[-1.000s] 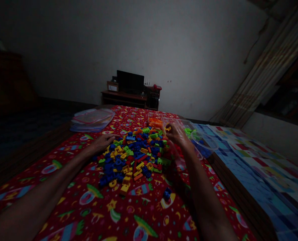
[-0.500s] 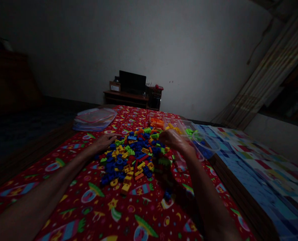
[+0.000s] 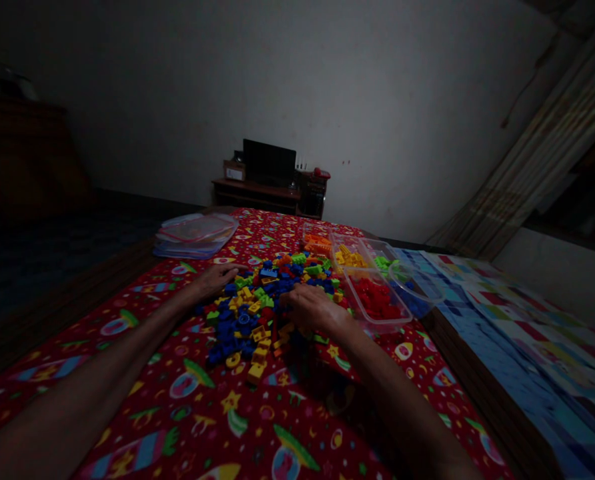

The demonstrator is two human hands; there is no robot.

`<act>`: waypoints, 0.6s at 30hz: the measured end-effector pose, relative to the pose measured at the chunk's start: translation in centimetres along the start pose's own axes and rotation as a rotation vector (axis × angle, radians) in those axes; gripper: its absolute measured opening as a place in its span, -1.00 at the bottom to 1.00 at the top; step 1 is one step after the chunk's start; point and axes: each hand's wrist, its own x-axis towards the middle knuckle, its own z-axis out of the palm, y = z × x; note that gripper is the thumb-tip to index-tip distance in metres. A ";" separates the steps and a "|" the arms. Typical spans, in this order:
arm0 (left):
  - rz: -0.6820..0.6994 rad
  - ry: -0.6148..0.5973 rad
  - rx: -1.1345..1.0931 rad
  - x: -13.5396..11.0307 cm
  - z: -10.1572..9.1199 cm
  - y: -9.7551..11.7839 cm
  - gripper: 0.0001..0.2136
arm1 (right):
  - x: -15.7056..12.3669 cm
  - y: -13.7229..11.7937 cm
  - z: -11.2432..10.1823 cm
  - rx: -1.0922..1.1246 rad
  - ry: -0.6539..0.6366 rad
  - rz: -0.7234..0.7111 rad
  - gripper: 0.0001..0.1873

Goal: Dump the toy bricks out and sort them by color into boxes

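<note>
A heap of small plastic bricks (image 3: 257,307), blue, yellow, green, red and orange, lies on a red patterned cloth (image 3: 187,400). My left hand (image 3: 216,277) rests flat at the heap's left edge, fingers stretched toward the bricks. My right hand (image 3: 311,308) lies palm down on the right side of the heap, fingers curled over the bricks; what is under them is hidden. To the right stand clear tubs: one with red bricks (image 3: 377,303), one with yellow bricks (image 3: 348,256), one with orange bricks (image 3: 317,243), one with green bricks (image 3: 386,265).
A stack of clear lids (image 3: 197,235) lies at the back left of the cloth. A bed with a checked cover (image 3: 517,333) borders the right side. A low cabinet with a dark screen (image 3: 270,173) stands against the far wall. The room is dim.
My right hand has come back from the tubs at the right and dropped left onto the heap. My left hand has stayed at the heap's left edge.
</note>
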 end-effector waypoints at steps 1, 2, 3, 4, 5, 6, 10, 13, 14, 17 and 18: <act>0.008 -0.018 -0.007 0.0 0.0 -0.1 -0.45 | 0.0 0.0 0.1 0.007 0.012 -0.012 -0.70; 0.022 -0.041 -0.020 0.1 0.0 -0.2 -0.46 | 0.0 0.0 0.2 0.016 0.019 -0.020 -0.70; 0.035 -0.063 -0.032 0.1 0.0 -0.3 -0.46 | 0.0 0.0 0.2 0.024 0.018 -0.018 -0.70; 0.042 -0.062 -0.037 0.2 0.0 -0.5 -0.46 | 0.1 0.0 0.2 0.030 0.011 -0.015 -0.71; 0.045 -0.059 -0.038 0.3 0.1 -0.6 -0.46 | 0.1 0.0 0.1 0.035 -0.001 -0.014 -0.72; 0.045 -0.059 -0.037 0.3 0.1 -0.7 -0.46 | 0.1 0.0 0.0 0.038 -0.018 -0.016 -0.74; 0.025 -0.064 -0.026 0.3 0.2 -0.7 -0.45 | 0.3 0.2 -0.6 0.026 -0.041 -0.039 -0.83; 0.024 -0.066 -0.027 0.2 0.1 -0.3 -0.45 | 0.6 0.6 -1.1 0.061 -0.051 -0.058 -0.87; 0.021 -0.067 -0.027 0.2 0.0 -0.2 -0.44 | 0.7 0.7 -1.3 0.087 -0.051 -0.059 -0.87; 0.021 -0.065 -0.024 0.2 0.0 -0.1 -0.41 | 0.9 0.8 -1.5 0.167 -0.049 -0.061 -0.86; 0.024 -0.064 -0.019 0.2 0.0 -0.2 -0.40 | 1.0 0.6 -1.5 0.180 -0.055 -0.070 -0.86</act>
